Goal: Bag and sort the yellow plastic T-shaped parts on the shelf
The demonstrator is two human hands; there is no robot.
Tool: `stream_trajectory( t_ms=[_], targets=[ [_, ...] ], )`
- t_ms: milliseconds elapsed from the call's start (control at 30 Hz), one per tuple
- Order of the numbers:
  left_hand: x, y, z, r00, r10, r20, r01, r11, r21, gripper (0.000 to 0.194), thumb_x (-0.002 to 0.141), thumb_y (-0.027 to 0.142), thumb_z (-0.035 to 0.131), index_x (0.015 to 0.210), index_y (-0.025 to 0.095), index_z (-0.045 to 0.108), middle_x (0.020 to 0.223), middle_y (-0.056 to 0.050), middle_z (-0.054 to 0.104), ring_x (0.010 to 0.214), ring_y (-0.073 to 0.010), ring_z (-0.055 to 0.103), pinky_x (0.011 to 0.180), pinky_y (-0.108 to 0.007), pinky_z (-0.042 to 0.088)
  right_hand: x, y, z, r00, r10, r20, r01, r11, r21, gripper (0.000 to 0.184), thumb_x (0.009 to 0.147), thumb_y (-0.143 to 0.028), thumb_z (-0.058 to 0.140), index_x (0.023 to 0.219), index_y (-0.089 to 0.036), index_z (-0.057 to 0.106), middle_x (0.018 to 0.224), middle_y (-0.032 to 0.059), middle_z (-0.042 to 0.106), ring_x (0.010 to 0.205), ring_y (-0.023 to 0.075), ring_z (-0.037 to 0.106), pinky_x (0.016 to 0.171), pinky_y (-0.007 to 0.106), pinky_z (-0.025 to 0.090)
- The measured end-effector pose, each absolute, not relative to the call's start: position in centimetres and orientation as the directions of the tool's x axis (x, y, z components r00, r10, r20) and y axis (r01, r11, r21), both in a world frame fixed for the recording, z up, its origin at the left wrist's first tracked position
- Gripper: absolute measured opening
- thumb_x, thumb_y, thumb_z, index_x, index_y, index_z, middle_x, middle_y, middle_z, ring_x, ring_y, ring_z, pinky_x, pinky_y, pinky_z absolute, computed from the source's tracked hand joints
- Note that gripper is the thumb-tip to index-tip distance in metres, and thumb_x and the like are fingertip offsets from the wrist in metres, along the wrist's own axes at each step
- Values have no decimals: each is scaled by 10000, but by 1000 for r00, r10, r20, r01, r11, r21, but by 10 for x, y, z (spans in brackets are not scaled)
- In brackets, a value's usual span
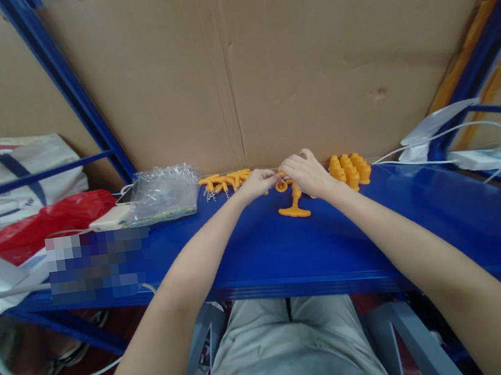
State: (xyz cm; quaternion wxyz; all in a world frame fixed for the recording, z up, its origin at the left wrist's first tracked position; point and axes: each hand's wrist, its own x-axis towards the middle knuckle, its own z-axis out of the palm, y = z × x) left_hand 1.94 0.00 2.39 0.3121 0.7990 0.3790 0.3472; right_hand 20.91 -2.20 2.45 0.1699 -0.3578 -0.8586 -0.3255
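My left hand [257, 183] and my right hand [306, 173] meet at the back of a blue shelf [268, 253], both pinched on a small orange plastic part [281, 184] held between their fingertips. Just in front of the hands an orange T-shaped piece [295, 203] lies on the shelf. A row of orange pieces with small metal chains [224, 181] lies left of my left hand. A cluster of orange ribbed parts [350, 169] stands right of my right hand.
A clear plastic bag [163, 193] and a white box [111, 218] lie to the left, beside a red bag [38, 224] and white bags. A cardboard sheet [262, 69] backs the shelf. White cables and a power strip [486, 157] sit at right.
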Motion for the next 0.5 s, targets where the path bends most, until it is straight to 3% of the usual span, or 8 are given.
stream_trajectory(
  t_ms=[100,167,267,367,433,500],
  targets=[
    [21,-2,25,456,835,308,419,-507,754,285,865,363,598,681,154,657,550,39,496,514,-97,441,517,-220,347,208,-25,27,-679,533,506,733,527,430,295,985,-99,396,1123,-160,649,1022,123,700,1023,263,529,978,442,285],
    [22,-4,24,441,833,333,519,-540,663,295,889,330,552,677,155,659,556,22,533,537,-121,492,568,-252,386,207,-26,27,-672,555,491,740,519,426,286,968,-95,424,1133,-154,650,1039,131,702,1038,268,540,993,448,284],
    [24,-7,19,476,738,478,692,-650,314,248,882,276,542,711,157,678,639,-33,651,678,-194,615,782,-358,452,207,-27,26,-658,601,454,753,510,416,271,946,-98,462,1129,-137,658,1047,146,707,1046,275,565,1023,457,277],
    [26,-12,14,583,577,572,719,-694,-33,218,881,237,523,819,151,713,795,-110,738,854,-265,673,989,-493,379,209,-26,25,-633,646,427,774,515,369,274,945,-112,479,1146,-128,665,1047,149,719,1038,274,599,1045,461,270],
    [26,-15,14,613,536,581,716,-688,-120,244,893,226,494,861,142,721,847,-138,752,890,-280,676,1016,-519,349,210,-25,24,-621,652,435,784,518,343,277,952,-133,484,1160,-132,667,1040,147,728,1025,273,617,1048,466,271],
    [27,-16,15,602,549,580,730,-673,-120,256,896,223,486,876,137,726,862,-143,756,892,-280,676,999,-509,354,211,-25,25,-620,639,455,784,518,342,279,958,-145,478,1162,-141,669,1028,142,735,1011,273,628,1042,471,276]
  ],
)
